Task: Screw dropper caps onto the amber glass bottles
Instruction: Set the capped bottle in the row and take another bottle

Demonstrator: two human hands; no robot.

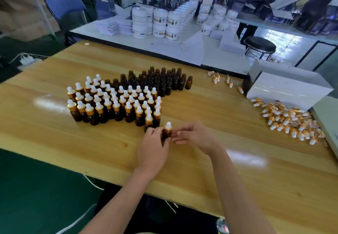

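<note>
An amber glass bottle (166, 134) with a gold-collared white dropper cap (168, 125) stands upright near the middle of the wooden table (237, 169). My left hand (152, 147) grips the bottle's body from the left. My right hand (193, 136) is just right of the bottle with its fingers loosely curled, fingertips close to the bottle; whether they touch it is unclear. Behind them stands a block of several capped bottles (113, 104), and further back several uncapped amber bottles (161, 80). A heap of loose dropper caps (290, 122) lies at the right.
A white box (290, 89) sits at the right behind the cap heap, with a few stray caps (222, 80) beside it. A second table beyond holds white jars (164, 23) and papers. A black stool (259, 46) and a blue chair (64, 3) stand further off.
</note>
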